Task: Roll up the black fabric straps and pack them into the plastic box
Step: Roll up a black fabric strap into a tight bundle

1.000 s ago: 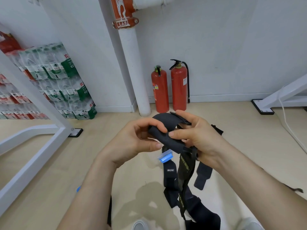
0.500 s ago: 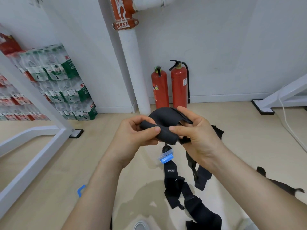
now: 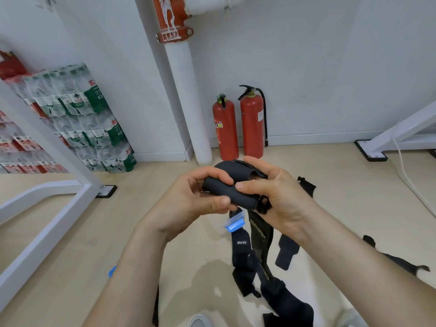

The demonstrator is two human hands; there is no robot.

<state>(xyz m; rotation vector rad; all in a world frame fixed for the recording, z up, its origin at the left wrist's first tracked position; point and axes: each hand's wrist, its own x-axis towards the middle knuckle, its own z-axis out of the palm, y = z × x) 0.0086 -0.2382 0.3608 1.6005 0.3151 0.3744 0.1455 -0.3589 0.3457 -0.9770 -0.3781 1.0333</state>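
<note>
On the far left, the stacked water packs carry green labels with a 农 character. My left hand pinches the left end of the rolled black strap, thumb below and fingers curled over it. My right hand grips the other end. The roll's long axis runs left to right between both hands, tilted down toward the right, so neither is nearer. Its unrolled tail hangs down toward the floor and is printed "IINCYO". The olive strap beside it has lettering I cannot read. The plastic box is not in sight.
</note>
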